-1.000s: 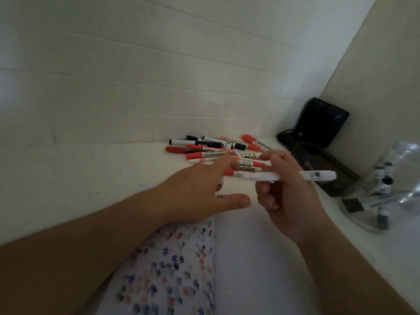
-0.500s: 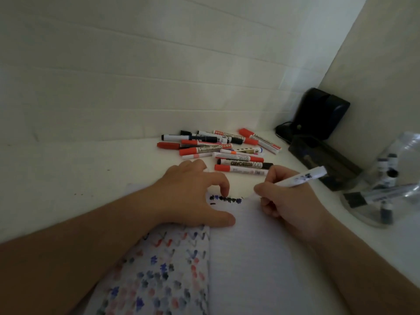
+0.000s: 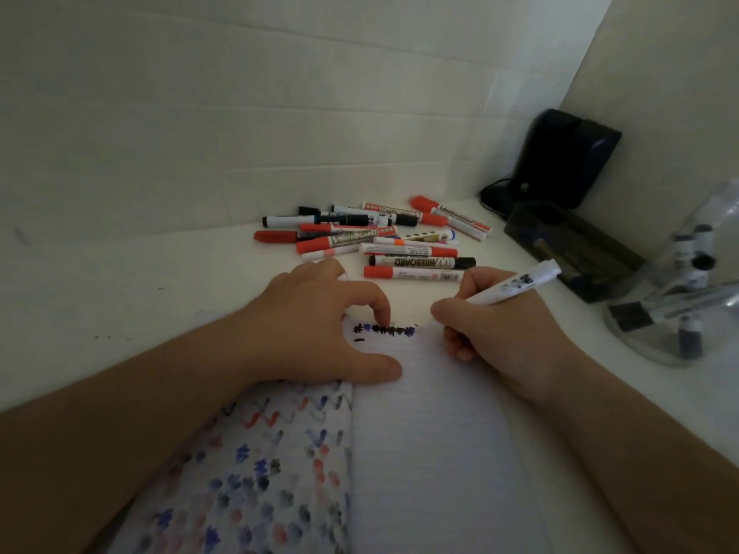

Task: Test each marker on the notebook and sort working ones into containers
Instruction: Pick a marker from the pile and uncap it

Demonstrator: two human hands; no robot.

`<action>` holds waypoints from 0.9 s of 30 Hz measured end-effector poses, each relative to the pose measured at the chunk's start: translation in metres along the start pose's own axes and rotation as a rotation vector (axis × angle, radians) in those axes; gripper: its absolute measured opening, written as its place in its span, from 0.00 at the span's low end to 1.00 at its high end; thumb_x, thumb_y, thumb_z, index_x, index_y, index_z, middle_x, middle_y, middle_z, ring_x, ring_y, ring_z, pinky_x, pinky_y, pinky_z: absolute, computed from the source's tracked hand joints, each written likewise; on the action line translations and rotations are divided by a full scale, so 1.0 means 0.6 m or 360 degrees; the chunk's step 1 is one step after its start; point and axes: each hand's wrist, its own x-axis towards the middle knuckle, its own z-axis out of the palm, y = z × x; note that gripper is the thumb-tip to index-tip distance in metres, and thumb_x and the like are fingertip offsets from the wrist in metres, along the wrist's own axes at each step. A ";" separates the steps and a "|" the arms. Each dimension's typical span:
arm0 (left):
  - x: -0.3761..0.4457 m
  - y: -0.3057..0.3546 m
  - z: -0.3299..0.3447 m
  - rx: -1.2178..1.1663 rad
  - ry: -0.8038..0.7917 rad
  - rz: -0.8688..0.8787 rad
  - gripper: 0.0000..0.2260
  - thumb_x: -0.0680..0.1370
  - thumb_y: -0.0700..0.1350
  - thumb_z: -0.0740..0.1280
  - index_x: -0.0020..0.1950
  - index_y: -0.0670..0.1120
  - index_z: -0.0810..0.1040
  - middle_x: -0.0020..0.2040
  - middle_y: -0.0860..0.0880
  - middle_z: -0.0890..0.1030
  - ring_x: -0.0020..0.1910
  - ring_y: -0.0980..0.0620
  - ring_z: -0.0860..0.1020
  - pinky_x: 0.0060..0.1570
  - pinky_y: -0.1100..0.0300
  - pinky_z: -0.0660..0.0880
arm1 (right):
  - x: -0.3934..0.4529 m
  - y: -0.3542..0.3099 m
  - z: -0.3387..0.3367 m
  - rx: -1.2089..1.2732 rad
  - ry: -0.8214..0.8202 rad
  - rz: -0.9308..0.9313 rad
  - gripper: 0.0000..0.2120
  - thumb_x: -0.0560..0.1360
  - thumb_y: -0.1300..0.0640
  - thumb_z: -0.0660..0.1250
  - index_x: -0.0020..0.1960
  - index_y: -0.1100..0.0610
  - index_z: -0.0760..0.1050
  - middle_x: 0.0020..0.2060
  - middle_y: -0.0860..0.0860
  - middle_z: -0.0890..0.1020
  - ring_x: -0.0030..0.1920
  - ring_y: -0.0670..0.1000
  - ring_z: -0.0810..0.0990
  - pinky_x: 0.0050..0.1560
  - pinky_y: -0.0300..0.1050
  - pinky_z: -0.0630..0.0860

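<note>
Head view: looking down over both forearms at an open notebook [image 3: 432, 453] on a white counter [image 3: 120, 297].
Nearest page: left leaf crowded w/ red, blue and dark test scribbles; right leaf almost blank, so plenty of room there.
Left hand [image 3: 320, 333]: pressing down on the notebook near the spine, thumb flat along the page, fingers curled w/ tips on the paper. It grips nothing, just pins the sheet. Keep that pressure so the leaf doesn't slide under the stroke.
Right hand [image 3: 492, 337]: fingers wrapped around a white marker [image 3: 516, 287] in a writing grip, barrel slanting up and away to the right. Tip end hidden behind the fingers, so can't tell if it's touching paper.
Marks [image 3: 384, 331]: short row of dark and bluish blots at the top of the right leaf, one dash below, between the two hands.
Step, I'd say: testing this marker. Do it well by making a short firm stroke on bare paper beside the row, not over old ink, then checking the line is solid, not faint.
Risk: dim light, so a weak line may read as fine; look close.
Untested pile [image 3: 376, 237]: red-, black- and blue-capped markers lying loose just beyond the hands, near the wall.
Containers: clear jar [image 3: 680, 313] lying tilted at far right w/ a few markers inside; dark tray [image 3: 576, 253] behind the right hand, contents unclear.
Far corner: black device [image 3: 560, 161] against the wall.
</note>
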 end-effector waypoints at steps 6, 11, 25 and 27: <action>0.000 -0.003 0.001 0.0025 -0.0001 0.0008 0.26 0.62 0.78 0.68 0.56 0.73 0.70 0.49 0.63 0.64 0.53 0.55 0.65 0.57 0.51 0.69 | -0.006 0.001 0.006 -0.0190 0.0071 -0.0102 0.11 0.72 0.65 0.72 0.37 0.59 0.71 0.28 0.58 0.82 0.26 0.51 0.78 0.30 0.46 0.76; 0.000 -0.001 0.001 0.0039 0.0019 0.0019 0.26 0.62 0.79 0.67 0.56 0.73 0.70 0.48 0.63 0.64 0.53 0.55 0.65 0.56 0.52 0.69 | -0.009 0.001 0.004 -0.0135 0.0044 -0.0080 0.13 0.73 0.65 0.74 0.36 0.59 0.72 0.29 0.58 0.83 0.28 0.53 0.81 0.32 0.46 0.78; -0.003 -0.001 0.002 0.0043 0.0005 0.0019 0.25 0.63 0.78 0.67 0.56 0.73 0.69 0.48 0.64 0.62 0.54 0.55 0.63 0.57 0.51 0.68 | -0.009 0.005 0.010 -0.0182 0.0121 -0.0097 0.10 0.72 0.64 0.74 0.37 0.61 0.73 0.29 0.58 0.84 0.27 0.52 0.80 0.32 0.46 0.79; -0.003 0.000 0.001 0.0046 -0.0003 0.0015 0.25 0.63 0.78 0.67 0.56 0.74 0.69 0.48 0.63 0.62 0.54 0.55 0.63 0.59 0.50 0.68 | -0.010 0.003 0.009 -0.0215 0.0092 -0.0086 0.11 0.71 0.64 0.74 0.36 0.60 0.72 0.28 0.58 0.83 0.26 0.51 0.80 0.31 0.45 0.78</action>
